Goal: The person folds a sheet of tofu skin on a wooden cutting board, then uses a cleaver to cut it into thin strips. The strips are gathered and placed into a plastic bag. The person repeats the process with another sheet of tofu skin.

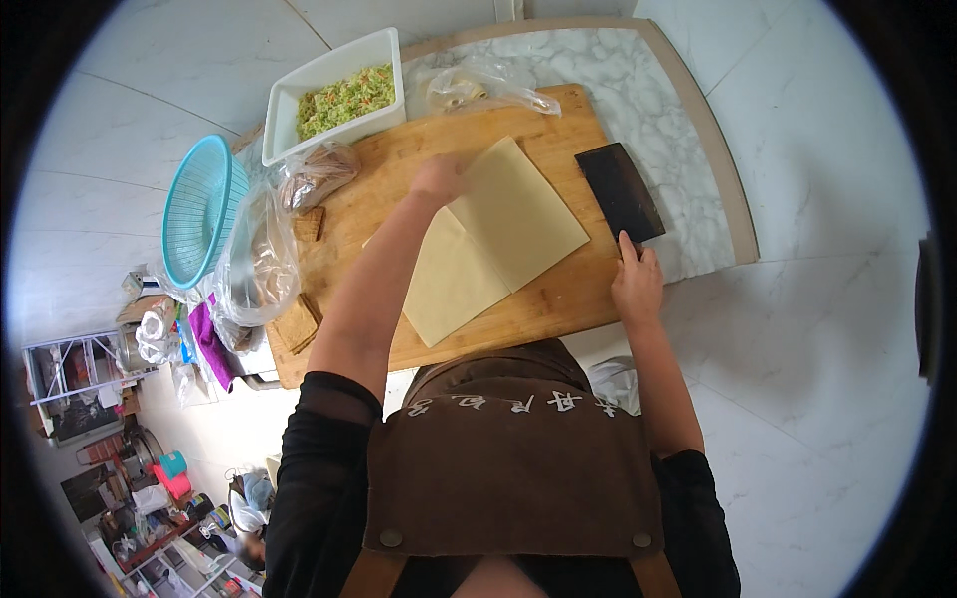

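Pale yellow tofu-skin sheets (516,202) lie slanted on a wooden cutting board (553,310). A straight line separates the larger upper-right part from the lower-left part (456,280). My left hand (441,179) is at the upper-left edge of the sheets, its fingers blurred; whether they pinch the edge is unclear. At the board's right side, my right hand (638,284) grips the handle of a dark-bladed cleaver (620,190). The blade points away from me, over the board's right edge and the marble-patterned tabletop (665,112). My index finger stretches along toward the blade.
Behind the board stands a white tub (280,123) of chopped green filling. Along the left are a turquoise colander (194,213), a bagged brown food (321,176), a clear plastic bag (258,261) and brown tofu pieces (295,325). Another plastic bag (486,86) lies at the back.
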`<move>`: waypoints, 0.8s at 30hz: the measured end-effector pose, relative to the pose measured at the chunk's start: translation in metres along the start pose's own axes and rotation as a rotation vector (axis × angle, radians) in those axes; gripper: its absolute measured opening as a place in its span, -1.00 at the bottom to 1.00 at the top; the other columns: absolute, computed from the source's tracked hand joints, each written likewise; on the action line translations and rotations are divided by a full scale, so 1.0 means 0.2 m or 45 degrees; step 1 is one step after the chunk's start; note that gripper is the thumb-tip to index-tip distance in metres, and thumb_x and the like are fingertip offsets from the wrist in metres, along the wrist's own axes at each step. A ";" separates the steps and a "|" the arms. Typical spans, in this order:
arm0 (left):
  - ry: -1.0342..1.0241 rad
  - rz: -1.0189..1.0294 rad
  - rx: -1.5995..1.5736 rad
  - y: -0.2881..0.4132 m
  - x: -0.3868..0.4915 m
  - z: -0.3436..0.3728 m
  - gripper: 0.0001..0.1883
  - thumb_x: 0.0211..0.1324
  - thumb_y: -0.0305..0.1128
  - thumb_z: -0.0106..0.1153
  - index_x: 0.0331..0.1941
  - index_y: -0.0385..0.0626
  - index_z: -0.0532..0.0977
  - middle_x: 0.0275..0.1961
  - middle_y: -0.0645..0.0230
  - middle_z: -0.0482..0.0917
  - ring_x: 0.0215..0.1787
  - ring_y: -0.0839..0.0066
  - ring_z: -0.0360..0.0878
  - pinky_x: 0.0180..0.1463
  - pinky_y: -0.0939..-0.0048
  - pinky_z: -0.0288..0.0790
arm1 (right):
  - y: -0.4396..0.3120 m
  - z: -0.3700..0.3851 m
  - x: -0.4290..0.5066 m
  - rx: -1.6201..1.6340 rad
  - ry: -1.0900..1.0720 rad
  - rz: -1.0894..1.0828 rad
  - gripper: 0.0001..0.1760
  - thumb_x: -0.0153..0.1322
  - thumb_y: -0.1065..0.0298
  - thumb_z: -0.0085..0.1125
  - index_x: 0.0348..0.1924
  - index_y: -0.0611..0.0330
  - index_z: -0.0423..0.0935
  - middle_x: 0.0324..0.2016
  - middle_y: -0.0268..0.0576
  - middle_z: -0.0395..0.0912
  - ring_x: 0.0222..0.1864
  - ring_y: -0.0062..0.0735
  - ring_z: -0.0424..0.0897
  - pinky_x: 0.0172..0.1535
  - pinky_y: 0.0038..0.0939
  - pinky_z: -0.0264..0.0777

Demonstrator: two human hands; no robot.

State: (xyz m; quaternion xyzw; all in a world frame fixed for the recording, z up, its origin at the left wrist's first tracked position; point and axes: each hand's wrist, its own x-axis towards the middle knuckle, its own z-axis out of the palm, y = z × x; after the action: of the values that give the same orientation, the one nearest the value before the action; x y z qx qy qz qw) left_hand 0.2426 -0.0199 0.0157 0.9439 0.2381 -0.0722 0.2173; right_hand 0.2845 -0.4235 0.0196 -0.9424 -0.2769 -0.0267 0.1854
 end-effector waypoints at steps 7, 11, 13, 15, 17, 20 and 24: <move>0.240 0.066 0.044 0.06 -0.06 0.10 -0.71 0.04 -0.14 0.35 -0.23 -0.05 0.65 -0.29 0.15 0.72 -0.19 0.11 0.70 -0.08 0.12 0.55 | -0.18 0.01 0.21 0.227 0.104 -0.348 -0.37 0.29 0.46 0.38 0.23 0.26 0.45 0.07 0.20 0.45 0.12 0.21 0.46 0.17 -0.03 0.39; 0.312 0.414 0.172 0.20 -0.24 0.00 -0.83 0.12 -0.24 0.27 -0.25 -0.01 0.64 -0.32 0.16 0.68 -0.26 0.08 0.67 -0.18 0.06 0.54 | -0.29 0.11 0.40 0.398 -0.204 -0.082 -0.22 0.31 0.39 0.44 0.34 0.29 0.31 0.23 0.16 0.40 0.26 0.16 0.41 0.27 -0.08 0.34; 0.421 0.618 0.054 0.30 -0.43 -0.06 -0.87 0.14 -0.29 0.25 -0.27 -0.02 0.63 -0.32 0.18 0.67 -0.29 0.10 0.67 -0.23 0.07 0.53 | -0.31 0.14 0.46 0.563 -0.160 -0.100 -0.17 0.31 0.41 0.45 0.39 0.24 0.25 0.31 0.17 0.34 0.33 0.15 0.35 0.28 -0.08 0.33; 0.401 0.680 -0.049 0.40 -0.65 -0.15 -0.90 0.14 -0.37 0.23 -0.25 -0.02 0.63 -0.30 0.19 0.67 -0.30 0.11 0.67 -0.26 0.12 0.53 | -0.31 0.12 0.49 0.762 -0.047 -0.298 -0.30 0.34 0.43 0.41 0.32 0.25 0.35 0.25 0.09 0.45 0.25 -0.04 0.48 0.22 -0.18 0.40; 0.381 0.690 -0.197 0.47 -0.85 -0.26 -0.85 0.12 -0.45 0.23 -0.20 -0.03 0.63 -0.27 0.20 0.68 -0.32 0.12 0.67 -0.27 0.18 0.54 | -0.30 0.06 0.49 0.933 -0.259 -0.291 -0.45 0.37 0.44 0.36 0.22 0.28 0.46 0.11 0.00 0.58 0.11 -0.25 0.58 0.13 -0.28 0.46; 0.449 0.664 -0.422 0.48 -1.09 -0.43 -0.78 0.08 -0.55 0.20 -0.16 -0.07 0.64 -0.27 0.22 0.69 -0.32 0.20 0.69 -0.26 0.27 0.56 | -0.29 -0.11 0.41 1.082 -0.806 -0.112 -0.71 0.41 0.47 0.30 -0.01 0.33 0.61 -0.23 -0.19 0.72 -0.18 -0.56 0.63 -0.07 -0.45 0.49; 0.368 0.252 -0.636 0.32 -1.27 -0.61 -0.78 0.13 -0.60 0.18 -0.15 -0.12 0.68 -0.29 0.30 0.74 -0.31 0.47 0.72 -0.23 0.41 0.56 | -0.45 -0.26 0.18 1.231 -0.982 -0.254 -0.82 0.43 0.51 0.23 -0.11 0.36 0.62 -0.33 -0.36 0.67 -0.25 -0.69 0.56 -0.17 -0.53 0.47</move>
State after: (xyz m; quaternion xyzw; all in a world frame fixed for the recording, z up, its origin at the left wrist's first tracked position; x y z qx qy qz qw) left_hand 0.0552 -0.1226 0.2102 0.8803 0.1839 0.1452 0.4126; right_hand 0.2693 -0.3552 0.1037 -0.6633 -0.3912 0.4267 0.4742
